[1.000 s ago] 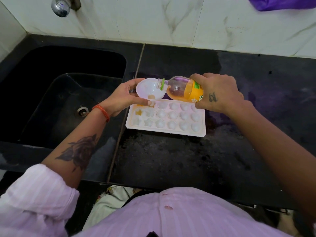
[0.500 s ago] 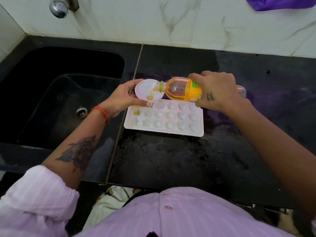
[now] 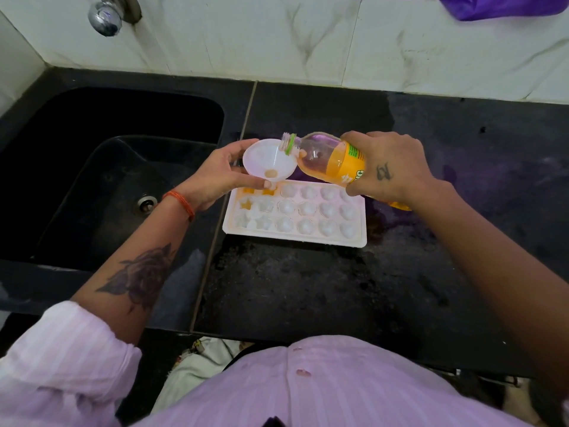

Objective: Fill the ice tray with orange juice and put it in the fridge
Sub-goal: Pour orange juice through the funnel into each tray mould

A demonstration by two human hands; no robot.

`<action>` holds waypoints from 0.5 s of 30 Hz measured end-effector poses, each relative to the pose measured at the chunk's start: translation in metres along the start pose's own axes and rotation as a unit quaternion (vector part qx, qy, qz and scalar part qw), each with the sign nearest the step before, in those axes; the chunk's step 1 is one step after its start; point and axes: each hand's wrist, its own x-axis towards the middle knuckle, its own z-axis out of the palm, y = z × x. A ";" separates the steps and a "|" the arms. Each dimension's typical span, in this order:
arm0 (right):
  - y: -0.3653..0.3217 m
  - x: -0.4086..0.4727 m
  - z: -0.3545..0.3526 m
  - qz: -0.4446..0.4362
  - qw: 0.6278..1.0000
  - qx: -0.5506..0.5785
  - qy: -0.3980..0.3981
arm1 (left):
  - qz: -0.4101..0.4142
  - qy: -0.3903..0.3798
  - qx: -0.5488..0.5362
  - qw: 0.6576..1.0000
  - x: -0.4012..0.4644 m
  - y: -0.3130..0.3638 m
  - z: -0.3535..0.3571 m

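While the funnel (image 3: 270, 160) overhangs the tray's (image 3: 295, 237) far-left edge, counter (image 3: 308, 288) lies open.

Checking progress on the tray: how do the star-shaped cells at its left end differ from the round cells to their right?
On the ice tray, the star cells sit at the left end, the round cells fill the rest. At least three star cells hold orange juice; every visible round cell looks empty and white. The funnel sits over a star cell, not a round one. Both are moulded in the same white tray.
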 end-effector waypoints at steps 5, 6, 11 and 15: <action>0.006 -0.005 -0.002 0.005 1.000 0.010 0.010 | 0.002 -0.015 -0.009 1.000 0.002 0.003 0.004; 0.008 -0.006 -0.002 0.005 1.000 0.002 0.010 | 0.003 -0.018 -0.008 1.000 0.002 0.003 0.007; 0.016 -0.012 -0.003 -0.002 0.999 -0.030 0.016 | 0.009 -0.032 -0.011 0.999 0.005 0.002 0.015; 0.018 -0.017 -0.004 -0.001 0.999 -0.043 0.016 | 0.013 -0.047 -0.016 0.999 0.005 0.001 0.020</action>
